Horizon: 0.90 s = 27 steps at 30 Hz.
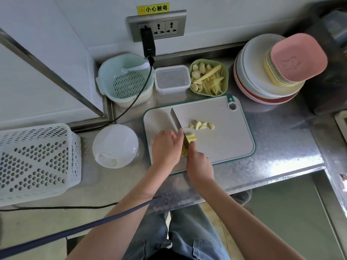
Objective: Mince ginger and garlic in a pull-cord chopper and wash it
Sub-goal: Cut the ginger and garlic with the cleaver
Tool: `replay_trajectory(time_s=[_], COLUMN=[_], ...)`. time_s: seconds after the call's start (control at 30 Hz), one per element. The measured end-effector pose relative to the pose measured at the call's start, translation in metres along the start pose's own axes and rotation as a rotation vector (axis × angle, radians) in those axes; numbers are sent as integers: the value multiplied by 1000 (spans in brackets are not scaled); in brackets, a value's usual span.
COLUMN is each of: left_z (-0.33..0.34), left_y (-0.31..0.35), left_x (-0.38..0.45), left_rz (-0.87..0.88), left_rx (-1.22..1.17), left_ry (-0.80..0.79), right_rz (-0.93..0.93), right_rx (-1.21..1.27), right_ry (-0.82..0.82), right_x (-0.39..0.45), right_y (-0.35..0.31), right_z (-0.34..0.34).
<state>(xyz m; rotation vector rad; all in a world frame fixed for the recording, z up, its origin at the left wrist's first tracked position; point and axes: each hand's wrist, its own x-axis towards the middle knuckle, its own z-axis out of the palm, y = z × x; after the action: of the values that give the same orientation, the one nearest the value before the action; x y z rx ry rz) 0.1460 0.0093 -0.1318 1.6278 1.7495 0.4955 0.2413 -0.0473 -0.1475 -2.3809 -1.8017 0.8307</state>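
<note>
We reached both bare forearms forward from the lower edge of the view, the two converging over the near left part of the board. Our left hand [166, 145] lay palm down, wrist level, its knuckles raised and its fingers bent down with the tips tucked toward the right, holding down what lay beneath them. Our right hand [199, 162] sat just beside it and a little nearer to us, back of the hand upward, fingers curled round a handle hidden inside the fist, the index finger stretched forward along the top. The two hands nearly touched at the fingertips.
</note>
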Motion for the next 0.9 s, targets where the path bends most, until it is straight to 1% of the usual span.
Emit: replay_trajectory(time_s=[0.03,0.1,0.13,0.17,0.27,0.37,0.5,0.6,0.7,0.83,0.9], left_z=[2,13,19,24,37,37,35,34,32,34,33], left_y=[11,25,27,26,25,27,24,30,25,29,26], left_x=[12,27,31,33,37,39,39,41,39,41,40], left_rz=[-23,4,12,7,-11,-27,-13,-51,-55,-72,-54], left_rx=[103,390,492,554,638,677,697,689,685,633,634], left_ry=[-39,-86,-99,-114,-167,-191,-238,-256,-252,-212,-205], right_rz=[-1,-4,1,7,19,54,10,74,16,64,31], right_rx=[0,4,6,2,12,33,27,87,28,68,45], right_ry=[3,5,2,-1,18,28,43,28,42,60,57], right_x=[1,3,4,5,8,7,4,9,5,9,6], right_y=[-1,-1,-2,-2,0,-2,-5,-2,-3,-3,-4], right_z=[-1,-1,0,0,0,1,5,4,7,7,8])
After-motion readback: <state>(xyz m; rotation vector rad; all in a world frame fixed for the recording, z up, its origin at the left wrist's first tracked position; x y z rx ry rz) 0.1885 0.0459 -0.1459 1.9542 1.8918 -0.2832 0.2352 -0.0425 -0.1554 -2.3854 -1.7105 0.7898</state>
